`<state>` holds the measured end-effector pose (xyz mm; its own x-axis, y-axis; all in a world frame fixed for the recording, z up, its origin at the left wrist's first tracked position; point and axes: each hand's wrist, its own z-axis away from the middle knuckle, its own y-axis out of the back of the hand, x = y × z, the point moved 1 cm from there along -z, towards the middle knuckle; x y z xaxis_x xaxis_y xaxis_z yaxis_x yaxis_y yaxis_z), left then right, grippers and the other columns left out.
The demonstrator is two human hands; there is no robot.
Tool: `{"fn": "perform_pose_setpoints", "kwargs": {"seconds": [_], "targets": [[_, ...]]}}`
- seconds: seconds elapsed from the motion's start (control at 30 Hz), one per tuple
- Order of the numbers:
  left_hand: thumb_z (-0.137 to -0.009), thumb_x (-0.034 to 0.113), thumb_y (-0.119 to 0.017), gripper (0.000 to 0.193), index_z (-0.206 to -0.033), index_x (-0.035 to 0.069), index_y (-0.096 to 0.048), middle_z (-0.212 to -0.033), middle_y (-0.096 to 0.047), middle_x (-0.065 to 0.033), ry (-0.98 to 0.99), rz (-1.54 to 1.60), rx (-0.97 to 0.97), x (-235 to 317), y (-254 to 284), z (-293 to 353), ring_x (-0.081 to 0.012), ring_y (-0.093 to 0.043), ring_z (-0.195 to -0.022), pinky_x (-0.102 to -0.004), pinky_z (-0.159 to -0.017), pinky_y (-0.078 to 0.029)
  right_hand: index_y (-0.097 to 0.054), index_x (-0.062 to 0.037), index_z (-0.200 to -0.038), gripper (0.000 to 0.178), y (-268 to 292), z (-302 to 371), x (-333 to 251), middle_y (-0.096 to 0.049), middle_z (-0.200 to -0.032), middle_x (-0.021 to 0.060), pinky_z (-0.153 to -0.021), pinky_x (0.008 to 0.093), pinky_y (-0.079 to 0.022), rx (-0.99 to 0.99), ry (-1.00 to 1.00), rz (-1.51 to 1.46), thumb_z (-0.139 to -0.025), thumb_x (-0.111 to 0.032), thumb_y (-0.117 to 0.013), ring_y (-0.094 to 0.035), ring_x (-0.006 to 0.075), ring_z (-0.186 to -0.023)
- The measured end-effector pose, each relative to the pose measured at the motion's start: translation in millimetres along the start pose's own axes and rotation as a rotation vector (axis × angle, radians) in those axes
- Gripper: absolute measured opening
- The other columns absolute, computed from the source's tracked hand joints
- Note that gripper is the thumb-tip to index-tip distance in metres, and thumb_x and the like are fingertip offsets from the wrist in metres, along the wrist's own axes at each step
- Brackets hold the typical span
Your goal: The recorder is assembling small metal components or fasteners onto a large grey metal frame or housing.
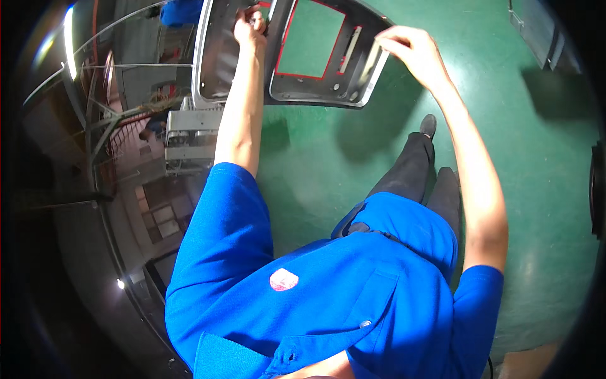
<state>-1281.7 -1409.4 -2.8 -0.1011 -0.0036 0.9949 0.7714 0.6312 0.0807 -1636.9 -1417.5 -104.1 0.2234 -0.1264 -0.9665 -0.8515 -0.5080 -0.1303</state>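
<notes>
A dark panel (303, 90) with a silvery rim is tilted at the top of the head view. Its large rectangular opening has a red border, and a narrow red-edged slot lies to the right of it. My left hand (251, 26) is over the panel's left section with curled fingers; what they grip is hidden. At the panel's right edge, my right hand (413, 55) has thumb and forefinger pinched at the upper end of a pale, blurred strip (368, 64). The strip hangs in front of the panel's right side.
Green floor (530, 189) spreads below and to the right. A grey metal unit (189, 136) stands left of my left forearm. Upper right holds a grey panel-like object (536, 31). A brown board or box (529, 363) lies at lower right.
</notes>
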Motion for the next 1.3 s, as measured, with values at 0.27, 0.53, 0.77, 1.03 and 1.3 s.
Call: {"fn": "perform_pose_setpoints", "kwargs": {"seconds": [0.27, 0.53, 0.77, 1.03, 1.3], "targets": [[-0.097, 0.027, -0.035, 0.036, -0.093, -0.002, -0.057, -0.046, -0.032, 0.0043, 0.129, 0.306, -0.055, -22, 28, -19, -0.0066, -0.026, -0.035, -0.0222, -0.034, -0.019, -0.064, -0.0112, -0.067, 0.011, -170, -158, -34, -0.058, -0.065, 0.0096, -0.063, 0.0368, -0.047, 0.047, 0.825, 0.678, -0.073, -0.017, -0.057, -0.058, 0.0260, -0.068], [-0.097, 0.028, -0.035, 0.036, -0.091, -0.001, -0.056, -0.047, -0.031, 0.0048, 0.195, 0.476, -0.122, -26, 7, -19, -0.0064, -0.026, -0.035, -0.0222, -0.033, -0.019, -0.062, -0.0094, -0.064, 0.016, -231, -207, -20, -0.053, -0.072, 0.0095, -0.067, 0.0378, -0.047, -0.086, 0.684, 0.836, -0.068, -0.025, -0.061, -0.056, 0.0274, -0.071], [-0.097, 0.029, -0.034, 0.036, -0.088, 0.000, -0.055, -0.047, -0.031, 0.0052, 0.220, 0.505, -0.127, -30, -1, -35, -0.0062, -0.025, -0.034, -0.0222, -0.033, -0.019, -0.061, -0.0099, -0.066, 0.016, -207, -234, -15, -0.060, -0.074, 0.0091, -0.068, 0.0385, -0.047, -0.021, 0.647, 0.785, -0.062, -0.025, -0.063, -0.059, 0.0272, -0.075], [-0.098, 0.029, -0.033, 0.036, -0.086, 0.002, -0.054, -0.047, -0.030, 0.0057, 0.242, 0.493, -0.085, -34, -8, -58, -0.0060, -0.024, -0.033, -0.0221, -0.032, -0.019, -0.065, -0.0069, -0.079, 0.015, -179, -255, -29, -0.063, -0.071, 0.0080, -0.058, 0.0291, -0.048, -0.199, 0.324, 0.210, -0.074, -0.021, -0.064, -0.061, 0.0181, -0.069], [-0.098, 0.030, -0.033, 0.037, -0.083, 0.003, -0.053, -0.047, -0.029, 0.0062, 0.206, 0.445, 0.041, -21, 15, -63, -0.0058, -0.024, -0.033, -0.0221, -0.031, -0.018, -0.061, 0.0016, -0.096, 0.016, -92, -199, 136, -0.064, -0.080, 0.0087, -0.060, 0.0221, -0.047, 0.064, -0.323, -0.406, -0.084, -0.009, -0.060, -0.056, 0.0102, -0.063]]}}
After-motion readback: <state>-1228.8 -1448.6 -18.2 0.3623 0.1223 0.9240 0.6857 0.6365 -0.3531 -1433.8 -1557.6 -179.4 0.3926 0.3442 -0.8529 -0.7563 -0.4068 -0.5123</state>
